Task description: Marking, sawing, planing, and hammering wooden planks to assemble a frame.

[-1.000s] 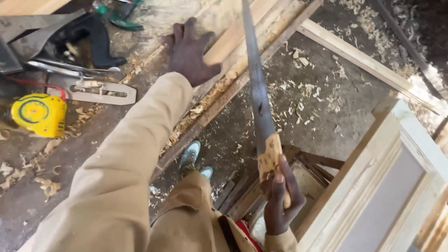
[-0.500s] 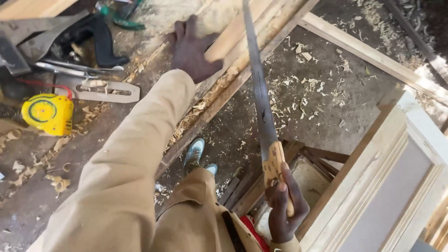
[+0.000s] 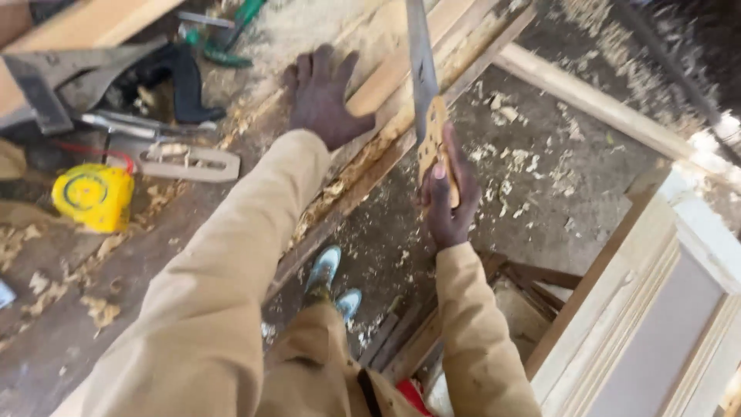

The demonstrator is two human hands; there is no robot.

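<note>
Pushed forward since the earlier frame: right hand [image 3: 444, 202], wrapped tight round the saw [image 3: 423, 85] handle, blade now deep across the plank [image 3: 390, 81] at upper centre. Left hand [image 3: 323, 96] spread flat on the plank, just beside the blade. Risky if the blade jumps or binds: thumb close enough to get nicked.

Soft daylight lit the scene evenly; glare bleached the frame [image 3: 695, 201] at right, and edges were slightly blurred.
</note>
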